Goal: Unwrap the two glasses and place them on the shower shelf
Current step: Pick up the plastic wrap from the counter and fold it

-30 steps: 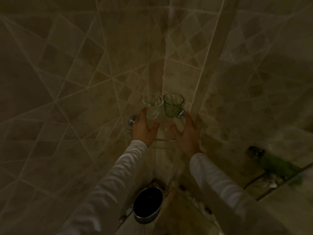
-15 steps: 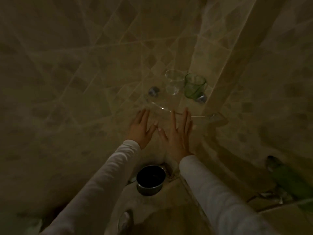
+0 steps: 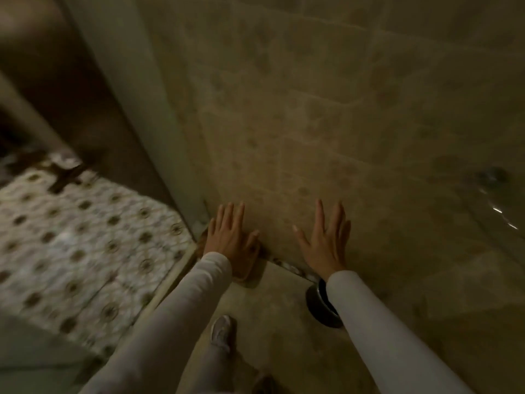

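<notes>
Since half a second ago the view has swung left. Both glasses have left the frame, and only a blurred metal fitting and glints at the far right suggest the shower shelf [image 3: 495, 209]. The left hand [image 3: 230, 237] and right hand [image 3: 326, 243] are released, fingers spread, holding nothing, before the tiled wall [image 3: 312, 123]. A dark pot [image 3: 319, 311] sits half hidden behind the right sleeve [image 3: 383, 322]; its contents cannot be told. A shoe [image 3: 221, 332] stands near the threshold [image 3: 170, 277], with patterned floor [image 3: 71, 237] to the left.

The frame is dim and brownish, motion-blurred throughout, worst on the patterned floor [image 3: 85, 237] at left, with small glints at the right edge and wide-angle bending of edges.
</notes>
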